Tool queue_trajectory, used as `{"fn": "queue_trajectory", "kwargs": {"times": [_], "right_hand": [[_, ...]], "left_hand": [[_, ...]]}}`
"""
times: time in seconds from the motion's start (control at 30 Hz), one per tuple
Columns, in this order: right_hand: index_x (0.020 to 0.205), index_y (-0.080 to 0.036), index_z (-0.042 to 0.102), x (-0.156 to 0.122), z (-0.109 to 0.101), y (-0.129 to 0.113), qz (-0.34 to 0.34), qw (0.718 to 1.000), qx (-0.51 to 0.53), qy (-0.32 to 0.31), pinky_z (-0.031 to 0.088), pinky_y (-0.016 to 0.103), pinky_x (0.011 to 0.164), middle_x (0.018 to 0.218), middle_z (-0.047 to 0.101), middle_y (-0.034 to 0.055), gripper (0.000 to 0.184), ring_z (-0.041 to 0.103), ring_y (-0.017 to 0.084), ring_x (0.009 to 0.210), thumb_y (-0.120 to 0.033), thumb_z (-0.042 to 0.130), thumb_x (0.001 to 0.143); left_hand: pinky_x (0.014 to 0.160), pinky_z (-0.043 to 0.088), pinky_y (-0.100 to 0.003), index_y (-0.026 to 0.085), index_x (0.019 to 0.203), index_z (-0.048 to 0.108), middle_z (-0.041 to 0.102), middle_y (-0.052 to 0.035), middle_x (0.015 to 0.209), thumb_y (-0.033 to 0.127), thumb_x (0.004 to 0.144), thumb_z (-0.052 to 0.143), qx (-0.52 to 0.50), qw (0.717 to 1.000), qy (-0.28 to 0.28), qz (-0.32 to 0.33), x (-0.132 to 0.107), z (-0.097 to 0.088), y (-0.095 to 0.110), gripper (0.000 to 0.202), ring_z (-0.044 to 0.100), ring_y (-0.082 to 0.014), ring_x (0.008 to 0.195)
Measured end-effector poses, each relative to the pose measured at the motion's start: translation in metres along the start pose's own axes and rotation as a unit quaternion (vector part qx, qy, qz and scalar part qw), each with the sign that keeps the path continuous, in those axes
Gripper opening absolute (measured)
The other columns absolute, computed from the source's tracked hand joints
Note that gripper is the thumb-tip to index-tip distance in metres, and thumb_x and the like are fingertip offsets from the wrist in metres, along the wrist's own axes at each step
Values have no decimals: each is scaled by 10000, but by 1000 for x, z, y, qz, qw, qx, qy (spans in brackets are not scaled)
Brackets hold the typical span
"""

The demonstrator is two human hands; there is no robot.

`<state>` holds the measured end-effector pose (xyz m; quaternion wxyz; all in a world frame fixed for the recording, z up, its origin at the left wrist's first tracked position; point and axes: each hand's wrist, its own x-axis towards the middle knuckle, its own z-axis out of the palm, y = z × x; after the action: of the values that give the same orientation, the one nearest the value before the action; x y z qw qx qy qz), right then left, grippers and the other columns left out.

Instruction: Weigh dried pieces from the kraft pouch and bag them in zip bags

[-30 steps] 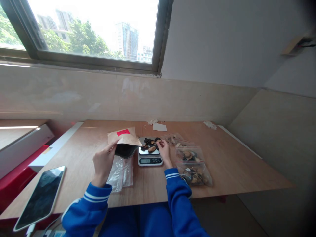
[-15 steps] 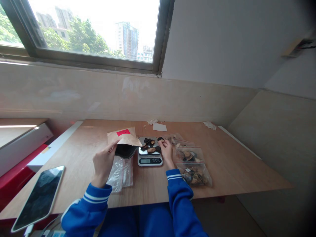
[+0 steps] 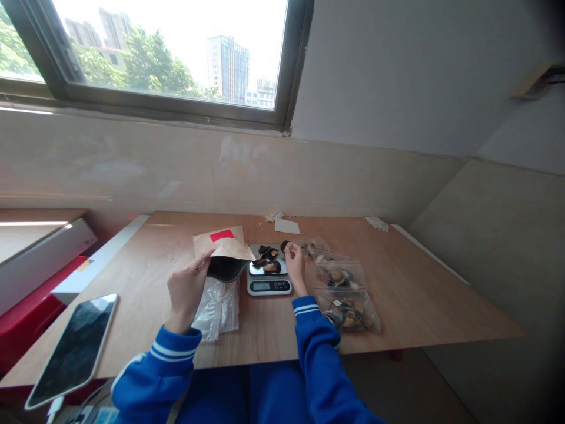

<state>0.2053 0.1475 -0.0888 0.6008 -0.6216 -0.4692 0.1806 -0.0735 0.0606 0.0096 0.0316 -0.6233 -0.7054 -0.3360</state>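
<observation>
Both hands work above the bench. The right hand [image 3: 295, 266] is in a narrow pinch, and its thumb and fingers hold one dark dried slice [image 3: 285, 245] just over the far edge of the pan of a digital kitchen scale [image 3: 269, 286]. Compared with a moment ago, this hand is lifted higher and the slice is clear of the pan, so the pan looks less crowded. A few other dried slices [image 3: 267, 262] stay on the pan, and the numbers on the scale display are too small to read.

The left hand [image 3: 185, 290] is closed around the lower edge of a kraft paper envelope [image 3: 223, 242], which has a red label [image 3: 221, 235]. It stands at 9 o'clock from the scale and just beside it, with its dark inside or inner bag [image 3: 226, 269] open toward the pan; I cannot tell which it is.

Under the left hand lies a clear zip bag [image 3: 216, 310]. At 3 o'clock from the scale are zip bags of dried slices [image 3: 348, 311], and a smartphone [image 3: 70, 351] lies far out at 8 o'clock. Blue sleeves [image 3: 172, 353] with white stripes cover both forearms.
</observation>
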Motion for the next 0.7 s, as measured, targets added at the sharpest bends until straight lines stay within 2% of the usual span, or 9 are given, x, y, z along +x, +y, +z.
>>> {"fn": "queue_trajectory", "kwargs": {"times": [0.1, 0.2, 0.3, 0.4, 0.53, 0.63, 0.7], "right_hand": [[1004, -149, 567, 12, -1, 6, 9, 1000, -14, -11, 505, 304, 630, 729, 680, 63, 419, 653, 203, 681, -498, 544, 773], [871, -177, 566, 14, -4, 9, 11, 999, -32, -19, 491, 300, 599, 670, 643, 34, 328, 629, 198, 635, -481, 580, 748], [764, -196, 553, 8, -5, 6, -5, 998, -49, -31, 493, 313, 648, 710, 641, 48, 255, 617, 200, 677, -448, 593, 755], [726, -201, 576, -1, -8, -2, -33, 996, -60, -51, 491, 350, 769, 769, 641, 57, 195, 605, 213, 779, -389, 598, 770], [825, -198, 645, -16, -19, -14, -97, 990, -79, -63, 435, 403, 942, 928, 609, 80, 143, 565, 232, 968, -314, 564, 813], [937, -208, 678, -29, -29, -19, -150, 975, -100, -127, 451, 391, 923, 953, 582, 69, 192, 565, 220, 968, -310, 548, 840], [984, -220, 685, -35, -33, -20, -159, 967, -117, -159, 455, 391, 913, 963, 587, 60, 216, 563, 224, 978, -309, 577, 819]], "left_hand": [[533, 299, -216, 321, 1215, 654, 736, -52, 741, 353, 905, 545, 1, 1000, 3, 2, 0, 0, 0, 330, 579, -139, 572], [532, 298, -217, 311, 1200, 667, 735, -54, 735, 352, 905, 540, 0, 1000, 5, 4, 0, 1, 0, 323, 573, -139, 567], [533, 302, -220, 309, 1200, 668, 735, -57, 736, 357, 908, 534, 0, 1000, 6, 5, -1, 1, 0, 324, 573, -141, 562], [533, 302, -221, 322, 1208, 659, 740, -55, 754, 364, 906, 544, -1, 1000, 5, 3, -1, 0, 1, 326, 578, -142, 567], [536, 299, -218, 327, 1201, 663, 740, -49, 755, 355, 901, 556, -6, 1000, 2, -5, -1, -2, 2, 320, 588, -143, 583], [534, 294, -217, 327, 1197, 667, 737, -46, 744, 354, 899, 557, -5, 1000, 0, -5, -1, -3, 3, 318, 582, -139, 577], [534, 292, -217, 325, 1202, 664, 737, -47, 743, 355, 901, 554, -2, 1000, 0, -3, -1, -3, 4, 322, 578, -139, 572]]}}
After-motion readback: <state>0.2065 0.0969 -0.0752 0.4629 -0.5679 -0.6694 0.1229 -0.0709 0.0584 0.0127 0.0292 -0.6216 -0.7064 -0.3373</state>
